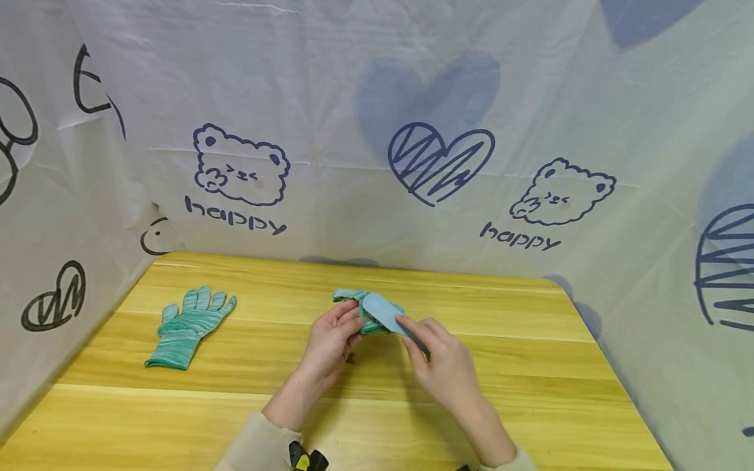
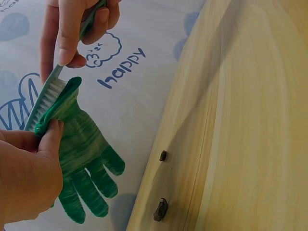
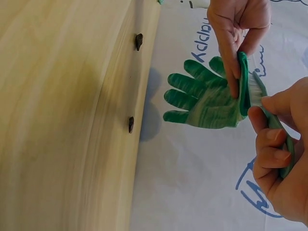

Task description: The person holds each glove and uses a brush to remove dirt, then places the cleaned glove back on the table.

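A green streaked knit glove (image 2: 82, 144) hangs above the table with its fingers spread, pinched near the cuff between the thumb and fingers of my left hand (image 1: 331, 337). My right hand (image 1: 444, 363) grips the handle of a light blue brush (image 1: 383, 312). White bristles (image 3: 256, 91) face the glove's cuff and lie right at it in both wrist views. From the head view, the brush back covers part of the glove.
A second green glove (image 1: 187, 330) lies flat at the left of the wooden table (image 1: 506, 314). Two small dark bits, one larger (image 2: 161, 210) and one smaller (image 2: 163, 155), lie on the wood below the hands. A printed white cloth (image 1: 336, 131) stands behind the table.
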{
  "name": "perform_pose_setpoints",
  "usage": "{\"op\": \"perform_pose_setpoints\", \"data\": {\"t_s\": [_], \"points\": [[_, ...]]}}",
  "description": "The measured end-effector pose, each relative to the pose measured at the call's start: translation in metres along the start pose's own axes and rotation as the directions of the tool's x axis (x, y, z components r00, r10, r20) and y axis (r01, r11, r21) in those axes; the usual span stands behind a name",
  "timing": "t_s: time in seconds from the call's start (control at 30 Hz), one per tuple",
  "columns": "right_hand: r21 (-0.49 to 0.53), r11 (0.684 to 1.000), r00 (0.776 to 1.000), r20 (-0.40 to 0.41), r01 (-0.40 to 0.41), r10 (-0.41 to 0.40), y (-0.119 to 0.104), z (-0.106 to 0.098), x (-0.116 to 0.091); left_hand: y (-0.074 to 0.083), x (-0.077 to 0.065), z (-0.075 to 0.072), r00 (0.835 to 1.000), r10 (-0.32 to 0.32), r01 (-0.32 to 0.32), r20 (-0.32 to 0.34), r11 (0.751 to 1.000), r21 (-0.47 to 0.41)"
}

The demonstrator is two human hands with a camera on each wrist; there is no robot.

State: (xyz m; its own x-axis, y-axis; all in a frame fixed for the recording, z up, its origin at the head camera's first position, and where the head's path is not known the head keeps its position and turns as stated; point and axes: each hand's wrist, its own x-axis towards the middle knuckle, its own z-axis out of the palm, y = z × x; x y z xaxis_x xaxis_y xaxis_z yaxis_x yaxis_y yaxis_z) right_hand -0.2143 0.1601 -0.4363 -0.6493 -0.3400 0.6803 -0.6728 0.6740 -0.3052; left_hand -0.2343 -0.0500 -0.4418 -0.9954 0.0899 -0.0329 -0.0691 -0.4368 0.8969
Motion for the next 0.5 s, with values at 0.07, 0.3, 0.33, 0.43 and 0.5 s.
{"op": "perform_pose_setpoints", "data": {"t_s": [0.07, 0.3, 0.33, 0.43, 0.5], "points": [[-0.007, 1.0, 1.0, -0.01, -0.011, 0.011, 0.0011, -0.0002, 0.0002, 0.0002, -0.0001, 0.0002, 1.0, -0.006, 0.006, 0.0, 1.0, -0.002], [0.004, 0.996, 0.995, -0.049, -0.084, 0.084, 0.0026, -0.0014, 0.0006, 0.0, 0.0, 0.0011, 1.0, -0.017, 0.017, -0.006, 1.0, 0.007], [0.008, 0.995, 0.994, -0.053, -0.099, 0.099, 0.0027, -0.0018, 0.0006, 0.0, 0.0, 0.0012, 1.0, -0.019, 0.019, -0.006, 1.0, 0.008], [0.027, 0.991, 0.989, -0.069, -0.13, 0.131, 0.003, -0.0032, 0.0012, -0.0001, 0.0, 0.0012, 1.0, -0.027, 0.027, -0.006, 1.0, 0.007], [0.039, 0.99, 0.988, -0.078, -0.133, 0.136, 0.0031, -0.0041, 0.0018, 0.0, -0.0004, 0.0013, 1.0, -0.03, 0.03, -0.006, 1.0, 0.007]]}}
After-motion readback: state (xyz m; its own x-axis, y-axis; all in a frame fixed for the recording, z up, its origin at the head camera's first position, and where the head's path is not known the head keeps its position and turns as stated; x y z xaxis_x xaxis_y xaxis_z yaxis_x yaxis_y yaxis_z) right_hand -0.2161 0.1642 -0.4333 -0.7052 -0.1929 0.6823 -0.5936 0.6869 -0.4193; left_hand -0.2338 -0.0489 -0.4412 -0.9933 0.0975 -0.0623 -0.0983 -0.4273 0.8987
